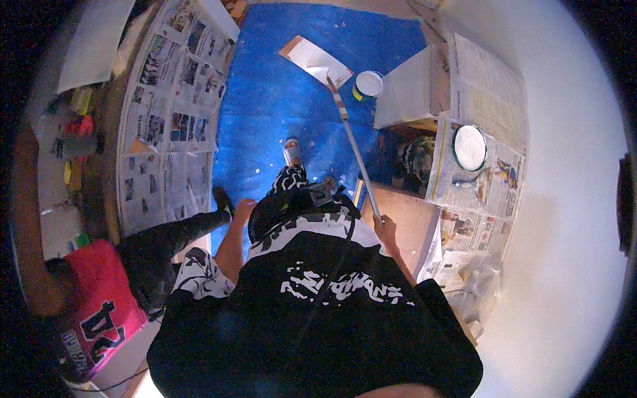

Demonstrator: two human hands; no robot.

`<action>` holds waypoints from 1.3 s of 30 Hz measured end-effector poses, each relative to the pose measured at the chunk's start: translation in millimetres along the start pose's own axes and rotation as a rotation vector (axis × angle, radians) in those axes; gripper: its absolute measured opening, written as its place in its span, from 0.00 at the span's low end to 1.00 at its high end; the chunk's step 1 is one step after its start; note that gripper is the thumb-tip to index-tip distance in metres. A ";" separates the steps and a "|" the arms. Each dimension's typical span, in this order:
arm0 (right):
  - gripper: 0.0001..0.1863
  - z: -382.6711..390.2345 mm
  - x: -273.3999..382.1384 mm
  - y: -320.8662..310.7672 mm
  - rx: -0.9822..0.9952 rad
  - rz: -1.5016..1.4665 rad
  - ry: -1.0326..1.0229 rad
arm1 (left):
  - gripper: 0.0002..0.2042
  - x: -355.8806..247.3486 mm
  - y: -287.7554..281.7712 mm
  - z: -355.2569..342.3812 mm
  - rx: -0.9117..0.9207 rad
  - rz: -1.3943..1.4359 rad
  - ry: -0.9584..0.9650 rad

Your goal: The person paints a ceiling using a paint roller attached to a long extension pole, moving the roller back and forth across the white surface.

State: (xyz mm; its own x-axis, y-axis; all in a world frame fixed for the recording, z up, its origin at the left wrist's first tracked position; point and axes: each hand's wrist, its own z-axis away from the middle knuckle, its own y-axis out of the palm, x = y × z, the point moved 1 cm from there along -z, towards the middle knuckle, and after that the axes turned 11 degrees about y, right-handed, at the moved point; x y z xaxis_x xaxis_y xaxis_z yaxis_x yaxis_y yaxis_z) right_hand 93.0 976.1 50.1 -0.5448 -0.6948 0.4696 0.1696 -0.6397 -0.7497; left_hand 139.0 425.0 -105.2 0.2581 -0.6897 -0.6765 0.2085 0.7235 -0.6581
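My right hand (384, 229) is wrapped round the lower end of a long pale pole (359, 156). The pole slants forward and left over the blue floor sheet. Its narrow far end, too small to identify, lies over the near end of a long white tray-like piece (317, 60) with brown at its edge. Right beside that piece stands an open pot of white paint (369, 84). My left hand (246, 205) hangs low by my left side, away from the pole, and its fingers cannot be made out.
Blue sheeting (255, 99) covers the floor. Newspaper-covered furniture (179, 86) lines the left; newspaper (488, 86) covers a surface at right, bearing a round white-topped tub (470, 148). A person in a pink top (106, 298) is close at lower left. A white wall (564, 199) rises at right.
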 end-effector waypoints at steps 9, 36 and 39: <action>0.24 -108.3 70.8 4.7 0.093 0.036 -0.088 | 0.15 -91.4 -33.2 -1.0 -0.040 0.111 -0.119; 0.23 -133.9 79.3 13.0 -0.015 0.067 -0.190 | 0.12 -152.5 -83.8 -11.4 -0.114 0.281 -0.381; 0.24 -143.2 94.5 16.2 0.033 0.074 -0.138 | 0.13 -134.8 -88.3 -3.1 -0.110 0.455 -0.477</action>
State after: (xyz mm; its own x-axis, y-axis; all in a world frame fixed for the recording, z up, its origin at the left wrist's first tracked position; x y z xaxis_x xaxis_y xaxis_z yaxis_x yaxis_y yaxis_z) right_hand -73.3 947.1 15.6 -0.4126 -0.7772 0.4751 0.2334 -0.5944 -0.7695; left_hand 82.9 454.0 43.1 0.6919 -0.2095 -0.6909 -0.1106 0.9149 -0.3882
